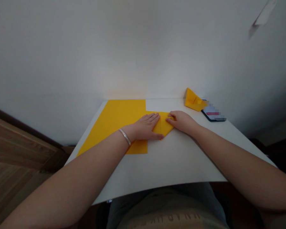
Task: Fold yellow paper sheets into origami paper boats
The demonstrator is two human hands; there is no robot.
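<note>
A partly folded yellow paper lies on the white table, overlapping the right edge of a flat stack of yellow sheets. My left hand lies flat on the folded paper, fingers stretched out and pressing it down. My right hand rests on the paper's right corner, fingers curled and pinching its edge. A silver bangle sits on my left wrist.
A finished folded yellow paper shape stands at the table's far right corner, beside a phone lying flat. A white wall rises right behind the table. Wooden floor shows at the left. My lap is below the near edge.
</note>
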